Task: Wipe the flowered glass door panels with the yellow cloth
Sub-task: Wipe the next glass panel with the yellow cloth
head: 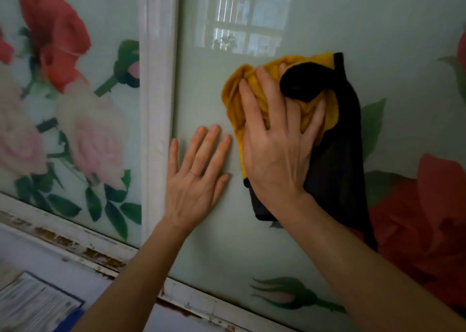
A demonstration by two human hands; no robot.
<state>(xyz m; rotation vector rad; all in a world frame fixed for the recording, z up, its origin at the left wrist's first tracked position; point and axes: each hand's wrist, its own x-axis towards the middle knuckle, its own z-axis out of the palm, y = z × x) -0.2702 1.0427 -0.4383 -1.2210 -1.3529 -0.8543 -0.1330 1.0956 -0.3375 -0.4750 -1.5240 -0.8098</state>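
Wiping is under way on the right-hand flowered glass door panel [206, 231]. The right hand [274, 152] is spread wide with its palm and fingers pressed flat onto the bunched yellow cloth with the black backing [242, 97], pinning it against the glass, not pinching it. The cloth sits in the upper middle of that panel, its black part hanging down under the wrist. The left hand [194, 178] lies open, fingers together and flat on the bare glass just beside the cloth, apparently bracing the door.

Next call, as I judge it: sweep the cloth across the pale green field toward the big red rose print [433, 205] at the right, keeping even pressure so the folds do not slip out.

The glass is glossy, with a bright window reflection [249, 16] above the hands. A white painted wooden frame post [157, 105] divides it from the left-hand flowered panel with pink and red roses [70, 110], not yet being touched. The bottom rail [100, 253] shows chipped, worn paint. Bottom left, a blurred blue-edged sheet [35, 304] lies below.
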